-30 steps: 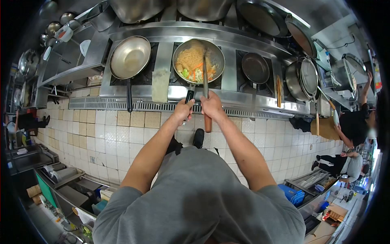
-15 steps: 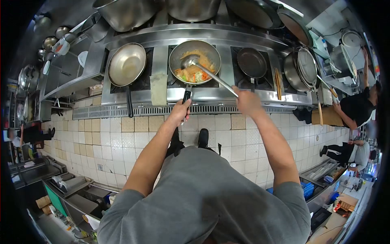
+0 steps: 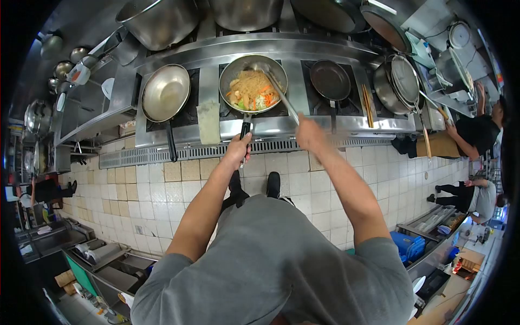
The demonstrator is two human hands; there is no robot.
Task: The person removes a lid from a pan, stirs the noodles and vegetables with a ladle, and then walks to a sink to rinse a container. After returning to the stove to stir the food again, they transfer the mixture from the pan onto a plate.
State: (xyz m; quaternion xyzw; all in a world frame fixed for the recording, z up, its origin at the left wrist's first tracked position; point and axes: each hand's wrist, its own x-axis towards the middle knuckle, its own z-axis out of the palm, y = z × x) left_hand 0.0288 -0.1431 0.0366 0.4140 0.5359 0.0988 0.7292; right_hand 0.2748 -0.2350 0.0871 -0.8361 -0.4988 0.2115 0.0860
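Observation:
My left hand is wrapped round the black handle of a frying pan on the middle burner. In the pan lies a heap of thin golden noodles, with orange, pale and green vegetable pieces along the near side. My right hand, slightly blurred, grips the end of a long metal ladle. The ladle slants down into the pan's far right side, where its bowl is hard to make out.
A steel pan stands left, beside a folded cloth. To the right are a small dark pan, chopsticks and pots with strainers. Large pots line the back. Other people stand at right and far left.
My right hand has moved left and the ladle's bowl has shifted from the middle of the food toward the pan's far right. The noodles now sit heaped. My left hand keeps its grip.

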